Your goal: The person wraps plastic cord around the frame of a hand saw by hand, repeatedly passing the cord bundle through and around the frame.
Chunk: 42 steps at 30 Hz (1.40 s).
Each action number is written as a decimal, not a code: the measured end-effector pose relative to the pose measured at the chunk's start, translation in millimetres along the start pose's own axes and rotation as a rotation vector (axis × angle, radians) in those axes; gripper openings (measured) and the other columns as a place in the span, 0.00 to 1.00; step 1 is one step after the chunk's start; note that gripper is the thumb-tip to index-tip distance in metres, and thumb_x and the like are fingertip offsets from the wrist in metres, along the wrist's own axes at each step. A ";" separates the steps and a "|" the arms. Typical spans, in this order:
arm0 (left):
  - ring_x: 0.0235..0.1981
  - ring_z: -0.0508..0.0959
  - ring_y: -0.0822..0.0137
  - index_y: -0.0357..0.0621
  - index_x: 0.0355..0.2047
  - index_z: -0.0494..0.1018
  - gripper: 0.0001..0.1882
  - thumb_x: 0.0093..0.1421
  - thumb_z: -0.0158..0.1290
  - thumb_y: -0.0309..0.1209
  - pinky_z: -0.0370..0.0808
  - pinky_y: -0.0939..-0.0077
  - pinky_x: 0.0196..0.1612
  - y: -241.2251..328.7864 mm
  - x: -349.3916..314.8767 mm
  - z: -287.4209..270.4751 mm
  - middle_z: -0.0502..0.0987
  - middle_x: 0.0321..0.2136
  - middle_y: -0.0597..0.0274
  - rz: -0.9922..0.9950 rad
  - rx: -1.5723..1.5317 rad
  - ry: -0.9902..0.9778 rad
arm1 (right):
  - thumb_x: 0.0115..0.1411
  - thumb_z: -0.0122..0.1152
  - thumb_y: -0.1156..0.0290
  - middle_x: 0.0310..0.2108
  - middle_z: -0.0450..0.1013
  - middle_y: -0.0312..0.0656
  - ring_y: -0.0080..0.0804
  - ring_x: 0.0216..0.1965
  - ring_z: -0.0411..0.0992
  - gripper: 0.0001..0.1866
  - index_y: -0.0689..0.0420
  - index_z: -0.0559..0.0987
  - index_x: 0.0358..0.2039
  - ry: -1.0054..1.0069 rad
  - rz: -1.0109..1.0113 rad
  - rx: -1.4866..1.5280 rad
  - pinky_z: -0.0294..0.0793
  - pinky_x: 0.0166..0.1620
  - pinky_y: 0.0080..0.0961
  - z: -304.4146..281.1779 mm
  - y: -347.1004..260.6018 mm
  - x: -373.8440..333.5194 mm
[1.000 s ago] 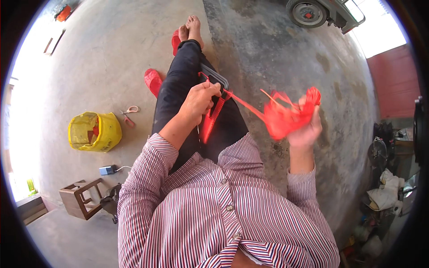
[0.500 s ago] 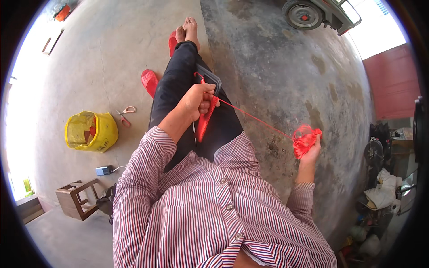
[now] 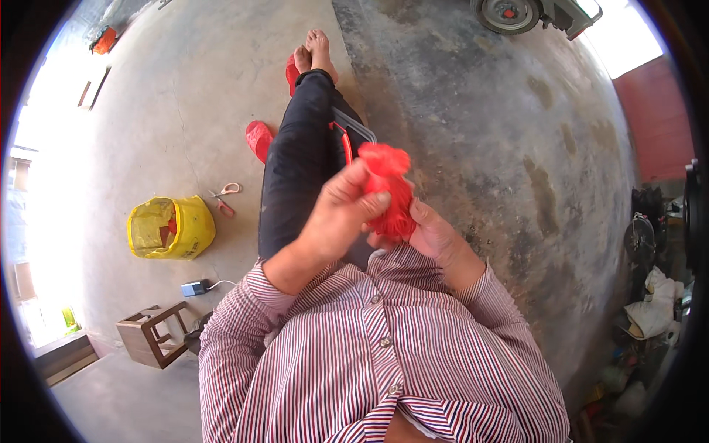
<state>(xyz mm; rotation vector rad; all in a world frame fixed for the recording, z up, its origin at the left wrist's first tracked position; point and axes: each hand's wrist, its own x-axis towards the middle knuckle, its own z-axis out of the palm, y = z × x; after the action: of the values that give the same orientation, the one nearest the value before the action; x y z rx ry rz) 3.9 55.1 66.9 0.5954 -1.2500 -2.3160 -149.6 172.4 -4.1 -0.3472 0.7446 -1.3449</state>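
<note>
A loose bundle of red cord (image 3: pixel 389 188) is held above my lap between both hands. My left hand (image 3: pixel 341 209) closes on its left side, thumb lying across the strands. On the lower right side, my right hand (image 3: pixel 437 232) pinches the bundle with its thumb in front, and its other fingers are mostly hidden. Behind the hands, a dark grey loop-shaped frame (image 3: pixel 358 127) rests on my legs. A narrow red strip (image 3: pixel 347 146) shows beside it, the rest covered by my left hand and the bundle.
On the floor to the left are a yellow bag (image 3: pixel 193 229), scissors (image 3: pixel 223 201), a blue box-shaped device (image 3: pixel 195 288) with a white cable, and a wooden stool (image 3: pixel 151 336). A red slipper (image 3: pixel 258 140) lies by my leg. A vehicle wheel (image 3: pixel 508 13) stands far right, clutter (image 3: pixel 653 303) nearer right.
My right hand has brought the red cord bundle in from the far right to my lap. My left hand has let go of the red strip and now grips the bundle too.
</note>
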 end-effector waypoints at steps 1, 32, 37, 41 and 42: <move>0.49 0.77 0.62 0.38 0.54 0.68 0.19 0.63 0.45 0.18 0.72 0.66 0.56 6.6 5.4 -4.8 0.76 0.47 0.54 0.090 -0.151 -0.005 | 0.59 0.59 0.45 0.37 0.76 0.44 0.33 0.35 0.75 0.33 0.60 0.71 0.53 -0.102 0.165 -0.004 0.76 0.37 0.27 -4.8 -7.9 3.5; 0.42 0.74 0.51 0.42 0.45 0.74 0.24 0.45 0.64 0.26 0.73 0.62 0.46 -15.2 48.2 -30.2 0.72 0.41 0.51 0.732 1.202 0.097 | 0.60 0.63 0.71 0.40 0.76 0.45 0.27 0.34 0.76 0.12 0.60 0.74 0.42 0.318 -0.340 -0.216 0.78 0.39 0.24 -22.2 -54.4 36.1; 0.31 0.77 0.54 0.39 0.37 0.76 0.13 0.49 0.61 0.23 0.76 0.66 0.37 -34.6 52.8 -24.2 0.75 0.30 0.55 0.530 1.003 0.177 | 0.57 0.67 0.70 0.46 0.74 0.40 0.28 0.47 0.74 0.26 0.62 0.69 0.54 0.165 -0.555 -0.373 0.72 0.53 0.23 11.2 -32.5 45.5; 0.30 0.77 0.56 0.39 0.33 0.77 0.08 0.51 0.61 0.23 0.76 0.68 0.34 -38.3 51.1 -22.7 0.75 0.29 0.55 0.564 0.893 0.184 | 0.57 0.67 0.71 0.50 0.72 0.39 0.25 0.53 0.69 0.23 0.62 0.73 0.53 0.358 -0.420 -0.427 0.67 0.57 0.24 5.1 -34.5 28.6; 0.29 0.77 0.69 0.38 0.33 0.77 0.06 0.53 0.59 0.20 0.75 0.77 0.32 -34.2 49.1 -28.8 0.75 0.31 0.60 0.523 0.928 0.230 | 0.58 0.63 0.72 0.50 0.73 0.41 0.27 0.53 0.69 0.19 0.62 0.75 0.50 0.387 -0.498 -0.418 0.66 0.58 0.25 4.5 -41.1 22.5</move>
<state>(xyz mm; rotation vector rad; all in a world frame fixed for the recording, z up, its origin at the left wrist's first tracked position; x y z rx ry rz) -25.8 25.3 15.5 0.6744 -2.0346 -1.1350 -176.5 140.9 18.5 -0.6442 1.3321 -1.7467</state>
